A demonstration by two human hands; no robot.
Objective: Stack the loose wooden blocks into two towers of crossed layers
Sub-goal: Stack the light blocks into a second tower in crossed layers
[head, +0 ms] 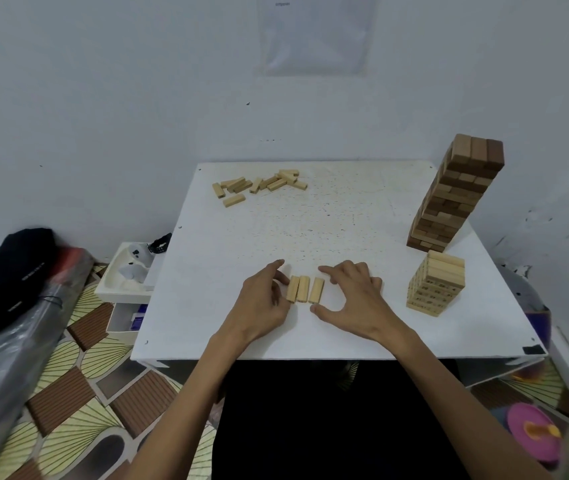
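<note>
Head view: three pale blocks (305, 289) lie side by side near the front of the white worktop (310, 220). The left two touch and the third sits slightly apart. The left hand (265, 299) is at the left side of the row, fingers loosely bent against or just beside the outer block and gripping nothing. The right hand (352, 299) brackets the right side with thumb and forefinger spread wide, and it also holds nothing. I cannot tell whether it touches the third block.

The likely slip is an uneven squeeze. If one hand pushes harder, the row would skew or keep its gap, and a crossed layer laid on it would probably rock.

A short pale tower (437, 284) stands to the right of the right wrist, so a careless sweep of that arm could clip it. Behind it a tall dark tower (456, 195) appears to lean left, though the wide lens may exaggerate this, and a jolt to the worktop might bring it down.

The pile of loose blocks (258, 185) is at the far left, so every fetch is a long reach across the worktop.
</note>
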